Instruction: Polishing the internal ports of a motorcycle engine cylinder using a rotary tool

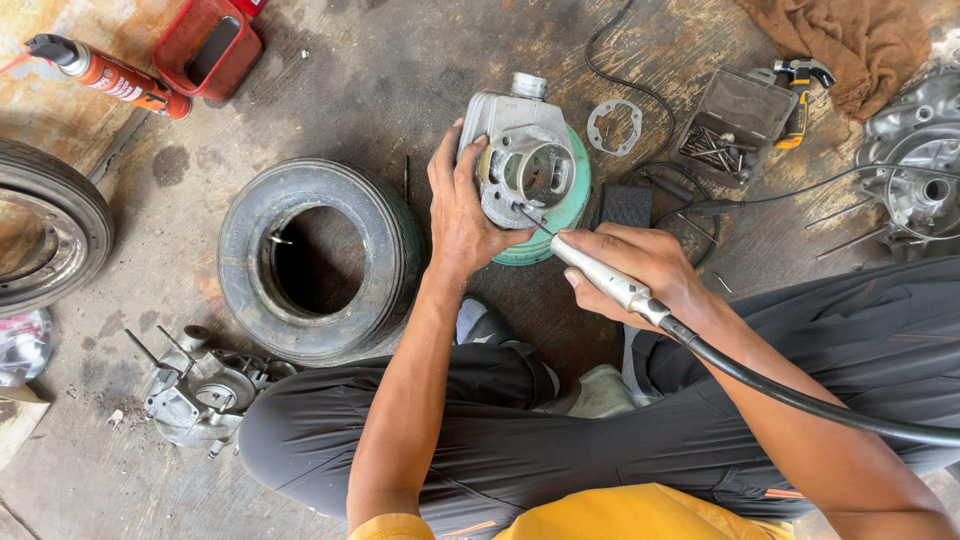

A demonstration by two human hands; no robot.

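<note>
My left hand [462,215] has its grip clamped on the grey engine cylinder [522,150], atop a green tub [570,205] on the floor. Right hand [640,262] clasps the rotary tool handpiece [605,280]; its tip is too thin to make out, its hose [800,395] cut off at the frame edge.

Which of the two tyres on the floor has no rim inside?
The small tyre lying flat beside the left hand; its centre is hollow, while the tyre at the left edge holds a rim.
</note>
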